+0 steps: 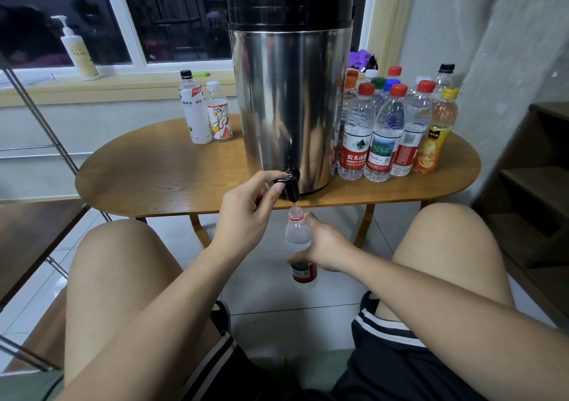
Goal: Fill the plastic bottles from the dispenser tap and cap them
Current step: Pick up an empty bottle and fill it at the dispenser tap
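A steel dispenser [289, 101] with a black lid stands on the wooden table [160, 172]. Its black tap [289, 185] juts over the table's front edge. My left hand [246, 212] grips the tap lever with thumb and fingers; something small and red shows in its palm. Below the spout my right hand [323, 243] holds an uncapped clear bottle [297, 240] with a red label, its mouth right under the tap. A thin stream of water runs into it.
Several capped bottles [388, 129] crowd the table right of the dispenser. Two more bottles [206, 111] stand at its left. A pump bottle [78, 52] sits on the windowsill. My knees flank the bottle; a dark shelf [535, 185] stands at the right.
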A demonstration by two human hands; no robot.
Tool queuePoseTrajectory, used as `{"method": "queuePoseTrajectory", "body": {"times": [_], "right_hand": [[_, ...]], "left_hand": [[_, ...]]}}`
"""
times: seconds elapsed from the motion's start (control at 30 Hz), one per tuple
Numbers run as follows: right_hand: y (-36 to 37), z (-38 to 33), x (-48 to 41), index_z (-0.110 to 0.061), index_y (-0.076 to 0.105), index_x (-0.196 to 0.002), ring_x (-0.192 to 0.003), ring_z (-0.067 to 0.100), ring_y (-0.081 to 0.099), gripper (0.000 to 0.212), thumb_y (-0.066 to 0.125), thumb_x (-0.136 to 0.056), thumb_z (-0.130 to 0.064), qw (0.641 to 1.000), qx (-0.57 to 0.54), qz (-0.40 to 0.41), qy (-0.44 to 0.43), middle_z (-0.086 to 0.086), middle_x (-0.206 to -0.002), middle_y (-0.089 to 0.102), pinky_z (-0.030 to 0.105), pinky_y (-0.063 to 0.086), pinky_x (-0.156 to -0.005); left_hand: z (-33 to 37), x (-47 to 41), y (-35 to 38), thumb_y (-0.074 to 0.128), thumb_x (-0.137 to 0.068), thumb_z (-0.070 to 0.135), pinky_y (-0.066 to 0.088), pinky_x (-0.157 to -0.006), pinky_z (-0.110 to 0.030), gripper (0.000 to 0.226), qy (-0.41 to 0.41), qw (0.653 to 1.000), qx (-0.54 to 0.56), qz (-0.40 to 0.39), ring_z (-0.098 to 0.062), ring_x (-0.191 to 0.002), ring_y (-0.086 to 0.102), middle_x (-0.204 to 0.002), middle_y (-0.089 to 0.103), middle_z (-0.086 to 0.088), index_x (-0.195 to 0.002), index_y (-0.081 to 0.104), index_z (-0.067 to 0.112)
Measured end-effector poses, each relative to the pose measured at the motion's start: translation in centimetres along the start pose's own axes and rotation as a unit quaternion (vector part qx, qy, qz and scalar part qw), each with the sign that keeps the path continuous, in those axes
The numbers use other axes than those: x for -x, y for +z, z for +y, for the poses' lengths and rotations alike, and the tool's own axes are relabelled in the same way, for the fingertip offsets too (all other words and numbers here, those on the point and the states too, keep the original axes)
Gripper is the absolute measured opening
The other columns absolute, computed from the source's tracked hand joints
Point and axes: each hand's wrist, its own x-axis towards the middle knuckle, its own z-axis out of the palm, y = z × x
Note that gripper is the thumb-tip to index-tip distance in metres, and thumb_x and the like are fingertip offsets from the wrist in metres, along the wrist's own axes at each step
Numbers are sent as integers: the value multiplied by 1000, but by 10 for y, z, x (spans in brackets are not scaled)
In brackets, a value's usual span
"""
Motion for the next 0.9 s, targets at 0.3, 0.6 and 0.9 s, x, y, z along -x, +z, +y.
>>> {"method": "queuePoseTrajectory", "body": {"times": [0.3, 0.6, 0.9], "right_hand": [[1, 3, -2, -42, 38, -128, -113, 22, 68, 93, 99, -61, -59, 1000, 5, 2, -6, -6, -125, 66, 45, 64, -91], [1, 3, -3, -42, 36, -128, -108, 20, 68, 93, 98, -61, -60, 1000, 16, 3, -14, -9, -119, 66, 38, 63, -85], [1, 3, -4, -40, 37, -132, -111, 21, 68, 94, 99, -63, -56, 1000, 5, -2, -16, -7, -121, 66, 37, 62, -87]], "left_hand": [[3, 1, -1, 64, -110, 26, 36, -63, -10, 21, 1, 1000, 4, 4, -1, -67, 54, -74, 57, 31, -128, 75, 21], [2, 1, -1, 64, -110, 27, 36, -63, -10, 21, -1, 1000, 2, 2, -2, -66, 53, -73, 56, 31, -129, 74, 22], [2, 1, -1, 65, -111, 27, 36, -63, -10, 22, 0, 1000, 1, -1, -1, -67, 54, -75, 57, 32, -130, 74, 22]]}}
